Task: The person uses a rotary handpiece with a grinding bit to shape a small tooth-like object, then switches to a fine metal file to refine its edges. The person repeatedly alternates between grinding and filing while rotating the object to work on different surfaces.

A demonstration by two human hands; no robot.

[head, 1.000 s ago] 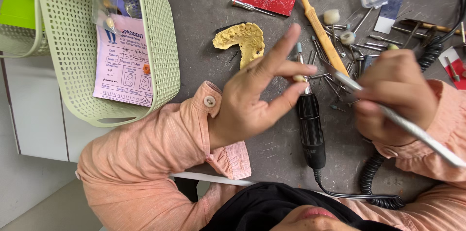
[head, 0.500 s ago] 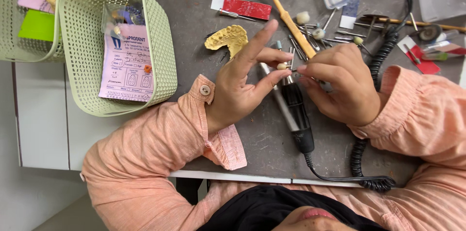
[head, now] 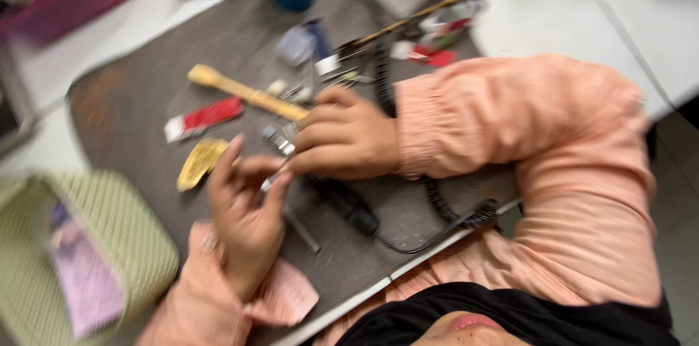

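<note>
Grey mat [head: 218, 48]: handpiece [head: 349, 208] (black) under right hand [head: 342, 138]

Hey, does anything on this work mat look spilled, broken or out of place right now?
Nothing looks spilled or broken, though the picture is blurred. Small metal tools lie loosely scattered on the dark mat near the right hand, and the coiled black cord trails off the mat's near edge.

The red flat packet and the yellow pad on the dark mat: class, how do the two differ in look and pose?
The red flat packet is a straight-edged strip, red with a white end; the yellow pad is one colour with an uneven, rounded outline. The packet lies farther from the left hand; the pad lies close beside it. Both rest flat on the dark mat, untouched.
</note>
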